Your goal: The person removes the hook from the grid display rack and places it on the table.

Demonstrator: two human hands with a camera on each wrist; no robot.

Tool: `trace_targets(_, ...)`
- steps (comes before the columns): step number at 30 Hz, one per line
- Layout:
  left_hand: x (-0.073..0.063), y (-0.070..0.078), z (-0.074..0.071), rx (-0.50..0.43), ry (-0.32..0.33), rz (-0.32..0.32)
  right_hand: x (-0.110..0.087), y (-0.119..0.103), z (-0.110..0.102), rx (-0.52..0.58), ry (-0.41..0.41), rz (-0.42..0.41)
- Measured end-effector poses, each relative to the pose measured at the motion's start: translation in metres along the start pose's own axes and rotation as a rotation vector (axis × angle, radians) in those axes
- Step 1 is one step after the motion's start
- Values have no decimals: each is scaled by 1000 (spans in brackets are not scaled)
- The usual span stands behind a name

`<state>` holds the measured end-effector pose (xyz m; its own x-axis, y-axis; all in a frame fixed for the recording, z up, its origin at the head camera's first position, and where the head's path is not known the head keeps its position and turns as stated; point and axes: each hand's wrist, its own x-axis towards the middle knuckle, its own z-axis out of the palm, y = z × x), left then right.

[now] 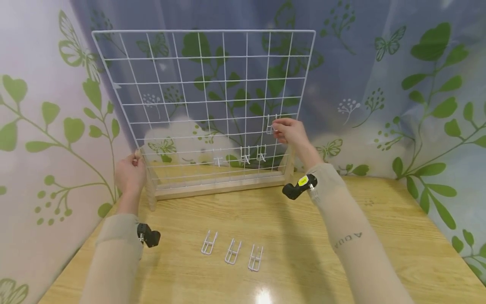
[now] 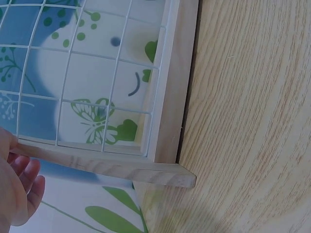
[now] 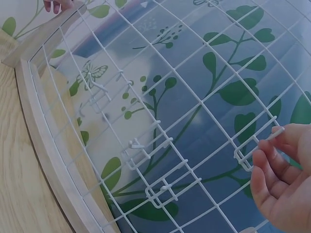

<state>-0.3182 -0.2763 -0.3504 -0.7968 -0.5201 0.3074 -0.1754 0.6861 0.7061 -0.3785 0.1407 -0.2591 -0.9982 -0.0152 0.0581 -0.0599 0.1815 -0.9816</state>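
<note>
A white wire grid panel [image 1: 203, 55] stands in a pale wooden stand [image 1: 220, 185]. My right hand [image 1: 291, 131] pinches the prong of a white wire hook [image 3: 243, 156] at the grid's right side, the hook lying against the wires. Lower down, three more hooks hang on the grid: a left one [image 1: 217, 159], a middle one [image 1: 246, 156] and a right one [image 1: 261, 153]. At the stand's left end, my left hand [image 1: 130, 173] grips the tip of the wooden side post [image 2: 97, 162] between thumb and fingers.
Three loose wire hooks, a left one [image 1: 209, 242], a middle one [image 1: 233, 251] and a right one [image 1: 255, 258], lie on the wood-grain table [image 1: 182, 274] before the stand. A leaf-patterned curtain [image 1: 364, 55] hangs behind and at both sides.
</note>
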Motion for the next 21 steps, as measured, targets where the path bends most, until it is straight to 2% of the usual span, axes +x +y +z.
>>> trace_targets(9, -3, -1, 2, -2, 24, -2, 3, 2, 2, 118, -15, 61)
trace_targets(21, 0, -1, 3, 3, 35, -1, 5, -5, 4, 128, -27, 75)
